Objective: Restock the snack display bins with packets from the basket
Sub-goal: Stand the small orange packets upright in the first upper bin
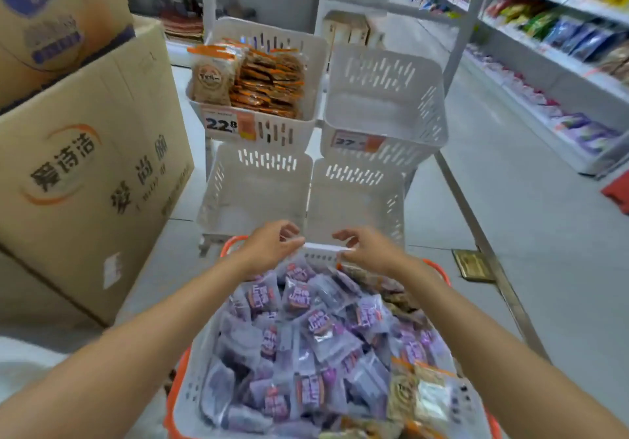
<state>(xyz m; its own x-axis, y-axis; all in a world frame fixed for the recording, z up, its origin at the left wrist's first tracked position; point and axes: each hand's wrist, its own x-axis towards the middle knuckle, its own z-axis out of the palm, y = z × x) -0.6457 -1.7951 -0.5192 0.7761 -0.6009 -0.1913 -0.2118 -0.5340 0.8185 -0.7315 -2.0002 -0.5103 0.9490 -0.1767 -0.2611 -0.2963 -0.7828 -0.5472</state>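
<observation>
A box (85,166) is being stood left of the basket (190,387). The basket's far rim is being pinched by the left hand (269,244) and the right hand (371,251). Purple packets (316,333) are being carried inside the basket. Bins (255,193) are being displayed just beyond the basket, with orange packets (269,84) in the far-left one.

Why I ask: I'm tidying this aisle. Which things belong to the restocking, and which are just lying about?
Job: basket; purple packets in it; white display bins; orange packets in the upper left bin; left hand and right hand gripping the basket's far rim.
Lying about: cardboard boxes; stocked wall shelves.
</observation>
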